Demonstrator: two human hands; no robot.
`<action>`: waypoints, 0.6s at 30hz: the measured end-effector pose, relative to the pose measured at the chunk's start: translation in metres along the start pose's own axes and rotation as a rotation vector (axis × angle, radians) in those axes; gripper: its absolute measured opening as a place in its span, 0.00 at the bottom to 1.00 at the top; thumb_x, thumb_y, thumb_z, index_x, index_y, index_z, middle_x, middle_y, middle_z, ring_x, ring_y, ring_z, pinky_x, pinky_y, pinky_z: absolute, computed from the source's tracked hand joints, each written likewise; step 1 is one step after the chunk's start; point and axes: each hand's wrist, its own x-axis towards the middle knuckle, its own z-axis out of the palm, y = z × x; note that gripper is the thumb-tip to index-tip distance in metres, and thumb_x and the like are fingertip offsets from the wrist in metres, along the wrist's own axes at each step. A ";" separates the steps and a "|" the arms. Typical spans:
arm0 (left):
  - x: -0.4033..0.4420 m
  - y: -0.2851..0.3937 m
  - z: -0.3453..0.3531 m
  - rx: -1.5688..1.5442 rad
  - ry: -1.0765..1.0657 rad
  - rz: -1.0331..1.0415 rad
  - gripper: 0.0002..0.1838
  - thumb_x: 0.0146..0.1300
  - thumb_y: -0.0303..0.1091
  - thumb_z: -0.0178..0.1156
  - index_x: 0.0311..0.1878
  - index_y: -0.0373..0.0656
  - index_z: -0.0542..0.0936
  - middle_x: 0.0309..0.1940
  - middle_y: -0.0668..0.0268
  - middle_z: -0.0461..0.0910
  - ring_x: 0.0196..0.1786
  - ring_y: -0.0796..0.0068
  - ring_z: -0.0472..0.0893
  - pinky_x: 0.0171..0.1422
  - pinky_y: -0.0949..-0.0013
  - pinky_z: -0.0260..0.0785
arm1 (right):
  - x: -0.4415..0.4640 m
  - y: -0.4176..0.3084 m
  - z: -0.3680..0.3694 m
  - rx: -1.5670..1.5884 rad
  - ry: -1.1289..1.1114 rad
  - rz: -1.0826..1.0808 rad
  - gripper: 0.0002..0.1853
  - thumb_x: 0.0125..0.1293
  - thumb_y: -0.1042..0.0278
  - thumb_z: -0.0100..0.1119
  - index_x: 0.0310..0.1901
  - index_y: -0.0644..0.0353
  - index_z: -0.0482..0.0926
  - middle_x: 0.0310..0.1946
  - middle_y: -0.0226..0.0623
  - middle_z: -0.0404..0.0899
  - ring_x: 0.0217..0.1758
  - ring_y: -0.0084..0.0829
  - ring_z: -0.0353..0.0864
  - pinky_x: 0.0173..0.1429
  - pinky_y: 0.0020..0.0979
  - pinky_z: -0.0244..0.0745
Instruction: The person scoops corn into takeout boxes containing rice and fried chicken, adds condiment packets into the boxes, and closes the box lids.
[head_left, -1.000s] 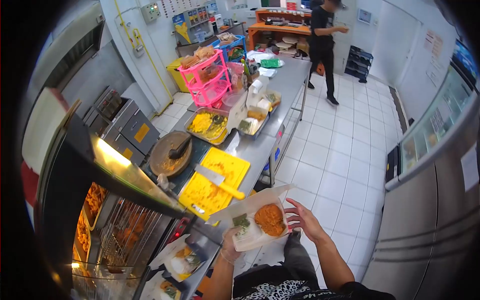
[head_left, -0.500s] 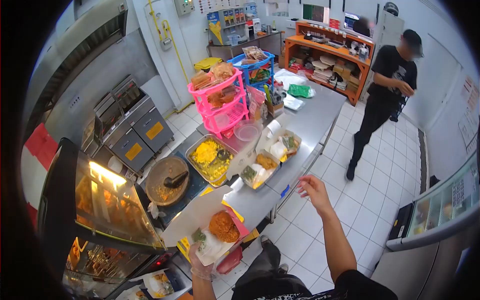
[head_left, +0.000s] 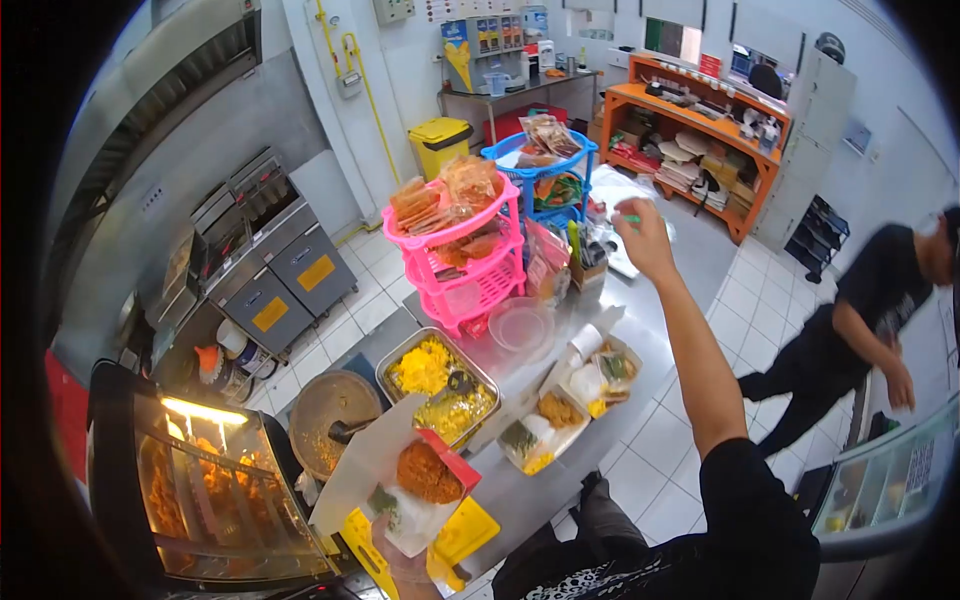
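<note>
My left hand (head_left: 402, 558) grips the lower edge of an open food box (head_left: 355, 455) at the bottom of the view. Inside the box are a piece of fried chicken (head_left: 428, 472), a white wrapped portion (head_left: 415, 512) and a small green-flecked packet (head_left: 383, 505). Over the far part of the steel table, my right hand (head_left: 645, 240) is raised with its fingers curled together. A bit of green shows at its fingertips; whether it is held or lies behind them is unclear. White plastic (head_left: 622, 190) lies just beyond that hand.
Two filled food boxes (head_left: 545, 430) stand open on the table. Left of them are a tray of yellow food (head_left: 490, 405), a round bowl (head_left: 335, 405) and a pink tiered basket (head_left: 470, 300). A heated chicken cabinet (head_left: 215, 490) borders the left. Another person (head_left: 870, 320) walks at right.
My right hand has moved forward and up, from beside the table to over its far part, its fingers curling. My left hand still holds the box. The other person has come nearer on the right.
</note>
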 end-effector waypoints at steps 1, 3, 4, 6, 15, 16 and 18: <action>0.001 -0.003 -0.008 -0.002 0.028 0.011 0.30 0.60 0.44 0.57 0.65 0.42 0.72 0.57 0.58 0.79 0.60 0.55 0.78 0.68 0.50 0.70 | 0.026 0.020 0.017 -0.037 -0.003 -0.039 0.11 0.65 0.68 0.62 0.45 0.65 0.80 0.46 0.48 0.77 0.49 0.41 0.82 0.50 0.36 0.81; -0.003 -0.011 0.009 0.016 0.069 0.087 0.32 0.59 0.44 0.58 0.67 0.43 0.70 0.60 0.58 0.77 0.60 0.55 0.78 0.67 0.48 0.71 | 0.085 0.068 0.051 -0.108 -0.026 -0.093 0.12 0.62 0.64 0.63 0.43 0.63 0.80 0.43 0.49 0.78 0.50 0.47 0.80 0.54 0.44 0.76; -0.005 -0.023 -0.020 0.355 0.137 0.245 0.32 0.60 0.45 0.57 0.67 0.43 0.69 0.60 0.58 0.76 0.61 0.55 0.78 0.66 0.47 0.72 | 0.113 0.079 0.065 -0.146 -0.035 -0.136 0.10 0.63 0.64 0.62 0.42 0.60 0.81 0.40 0.47 0.78 0.51 0.49 0.79 0.56 0.44 0.73; -0.012 -0.054 -0.081 0.805 0.247 0.467 0.33 0.60 0.46 0.56 0.69 0.44 0.68 0.61 0.59 0.76 0.62 0.55 0.77 0.65 0.46 0.73 | 0.166 0.103 0.094 -0.279 -0.056 -0.163 0.11 0.62 0.66 0.59 0.42 0.61 0.83 0.42 0.50 0.80 0.50 0.49 0.80 0.54 0.46 0.75; -0.052 -0.095 0.037 0.156 0.516 0.473 0.35 0.62 0.49 0.54 0.70 0.44 0.66 0.64 0.59 0.74 0.65 0.55 0.75 0.63 0.45 0.75 | 0.253 0.237 0.197 -0.608 -0.540 -0.135 0.14 0.57 0.65 0.56 0.41 0.59 0.86 0.39 0.58 0.84 0.46 0.55 0.85 0.53 0.50 0.79; -0.051 -0.094 0.050 -0.046 0.559 0.404 0.35 0.61 0.47 0.55 0.71 0.45 0.65 0.63 0.59 0.75 0.64 0.55 0.76 0.63 0.45 0.74 | 0.255 0.231 0.198 -0.626 -0.508 -0.133 0.14 0.58 0.63 0.56 0.42 0.59 0.86 0.39 0.58 0.84 0.47 0.55 0.85 0.52 0.50 0.79; -0.054 -0.102 0.063 -0.043 0.561 0.422 0.36 0.61 0.48 0.54 0.72 0.44 0.64 0.64 0.59 0.74 0.66 0.56 0.75 0.66 0.45 0.73 | 0.255 0.204 0.181 -0.682 -0.591 -0.178 0.15 0.59 0.61 0.57 0.42 0.59 0.85 0.39 0.57 0.84 0.46 0.54 0.85 0.51 0.51 0.79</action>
